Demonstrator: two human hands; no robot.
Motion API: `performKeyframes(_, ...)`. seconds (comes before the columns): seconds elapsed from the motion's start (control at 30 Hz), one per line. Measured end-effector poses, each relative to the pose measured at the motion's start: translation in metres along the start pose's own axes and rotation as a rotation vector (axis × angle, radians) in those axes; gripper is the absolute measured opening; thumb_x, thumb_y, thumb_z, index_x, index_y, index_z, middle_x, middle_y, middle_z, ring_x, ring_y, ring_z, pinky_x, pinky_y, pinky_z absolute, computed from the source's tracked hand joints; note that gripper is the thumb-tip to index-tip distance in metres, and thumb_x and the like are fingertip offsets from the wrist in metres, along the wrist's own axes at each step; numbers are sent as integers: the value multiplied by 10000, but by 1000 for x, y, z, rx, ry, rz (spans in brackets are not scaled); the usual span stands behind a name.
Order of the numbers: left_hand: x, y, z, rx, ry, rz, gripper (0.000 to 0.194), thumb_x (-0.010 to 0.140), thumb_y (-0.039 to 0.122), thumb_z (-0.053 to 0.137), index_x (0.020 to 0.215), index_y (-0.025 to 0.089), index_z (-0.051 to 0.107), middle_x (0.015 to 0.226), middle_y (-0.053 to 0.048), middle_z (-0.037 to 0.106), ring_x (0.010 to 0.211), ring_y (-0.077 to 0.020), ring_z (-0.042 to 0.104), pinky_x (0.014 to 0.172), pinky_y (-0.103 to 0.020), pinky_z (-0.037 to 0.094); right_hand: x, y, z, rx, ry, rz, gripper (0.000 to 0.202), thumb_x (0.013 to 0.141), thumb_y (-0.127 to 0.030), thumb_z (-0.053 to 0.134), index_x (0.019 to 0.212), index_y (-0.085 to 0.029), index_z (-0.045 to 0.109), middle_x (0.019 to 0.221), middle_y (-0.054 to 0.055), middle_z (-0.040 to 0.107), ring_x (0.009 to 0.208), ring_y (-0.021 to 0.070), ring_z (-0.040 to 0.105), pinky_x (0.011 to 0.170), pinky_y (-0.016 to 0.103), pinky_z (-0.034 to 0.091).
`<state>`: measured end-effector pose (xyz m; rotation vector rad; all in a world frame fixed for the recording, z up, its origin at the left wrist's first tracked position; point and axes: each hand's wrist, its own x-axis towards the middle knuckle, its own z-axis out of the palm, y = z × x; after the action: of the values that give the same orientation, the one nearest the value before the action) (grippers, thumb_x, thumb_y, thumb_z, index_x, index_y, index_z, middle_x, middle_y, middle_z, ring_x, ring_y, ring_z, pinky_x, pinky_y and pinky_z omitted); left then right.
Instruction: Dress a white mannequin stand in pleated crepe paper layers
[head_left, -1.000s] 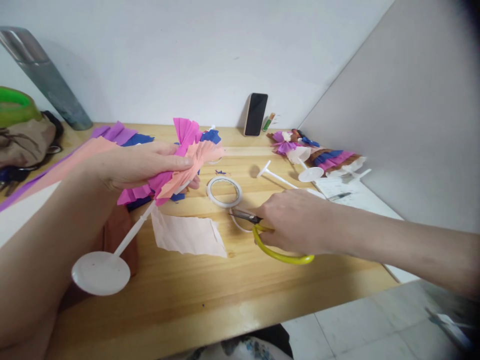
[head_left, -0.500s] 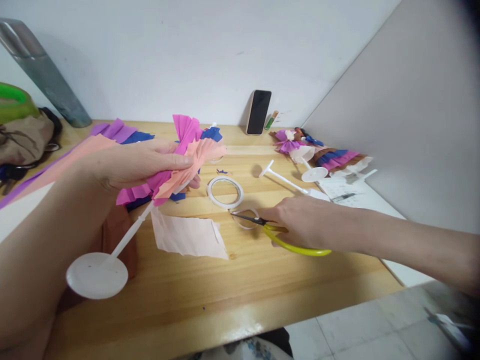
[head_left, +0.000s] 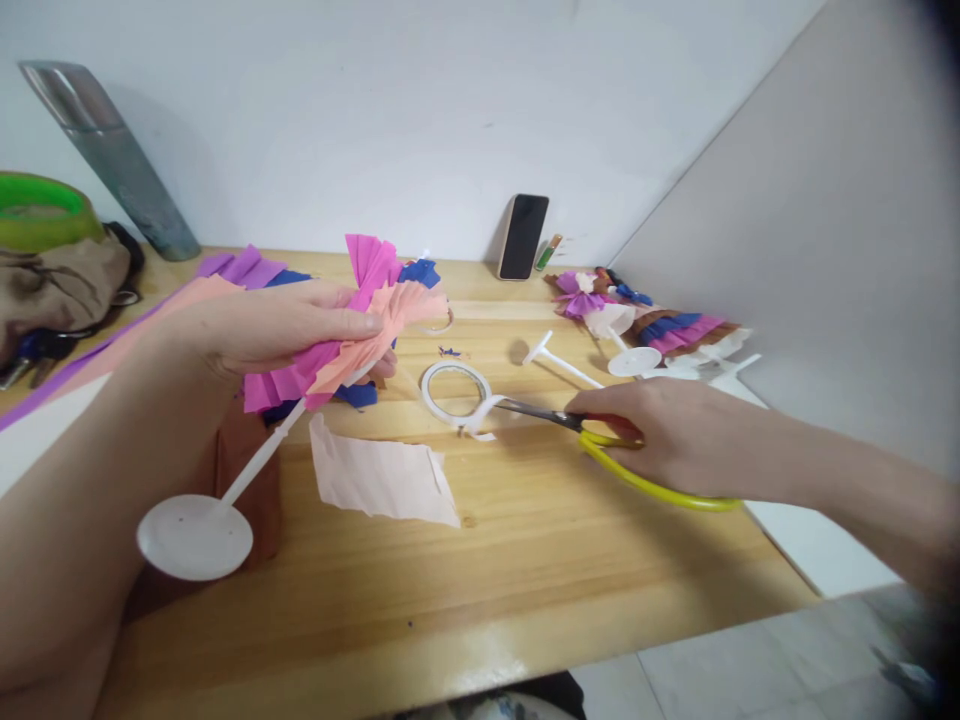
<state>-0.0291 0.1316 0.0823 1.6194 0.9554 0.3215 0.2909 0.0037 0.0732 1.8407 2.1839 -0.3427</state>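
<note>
My left hand [head_left: 300,325] is closed round gathered crepe paper [head_left: 337,360] in pink, peach and blue, wrapped about a white plastic stick with a round base [head_left: 195,538] that slants down to the left. In my right hand [head_left: 660,430] are scissors with yellow handles [head_left: 652,485], their blades closed and pointing left. The blade tips touch a curl of white tape [head_left: 484,415] beside the tape roll [head_left: 456,390]. A pale pink strip of crepe paper [head_left: 382,470] lies on the wooden table [head_left: 450,590] between my hands.
A phone [head_left: 523,237] leans on the back wall. Finished-looking crepe paper pieces [head_left: 675,330] and white plastic stands [head_left: 562,360] lie at the right. At the left are a grey bottle [head_left: 127,165], a green tape roll [head_left: 41,215] and more crepe sheets [head_left: 240,265].
My right hand has drawn the scissors to the right and slightly back. The loop of tape by the roll now hangs as a loose curl at the blade tips. My left hand keeps its grip.
</note>
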Motion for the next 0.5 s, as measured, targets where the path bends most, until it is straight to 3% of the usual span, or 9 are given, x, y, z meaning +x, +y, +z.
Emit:
performKeyframes(0.13, -1, -2, -4, -32, -14, -18, 385, 911, 367, 618, 1217, 133, 630, 955, -86, 796, 907, -240, 752, 922, -415, 581, 12, -16, 13, -53, 60, -52, 268, 844, -281, 515, 1062, -223, 659, 910, 80, 746, 732, 227, 660, 590, 297, 357)
performKeyframes(0.3, 2, -5, -9, -38, -52, 5, 360, 902, 374, 631, 1155, 119, 651, 989, -82, 793, 910, -224, 752, 965, -415, 559, 22, -14, 27, -137, 124, 174, 245, 867, -336, 488, 982, -194, 652, 844, 110, 730, 677, 242, 657, 540, 290, 306)
performKeyframes(0.5, 2, -6, -8, -42, -36, -15, 382, 916, 370, 626, 1207, 122, 625, 959, -79, 797, 901, -212, 750, 949, -399, 566, 22, -18, 27, -100, 106, 66, 251, 864, -333, 477, 960, -221, 681, 790, 76, 723, 667, 219, 648, 540, 285, 299)
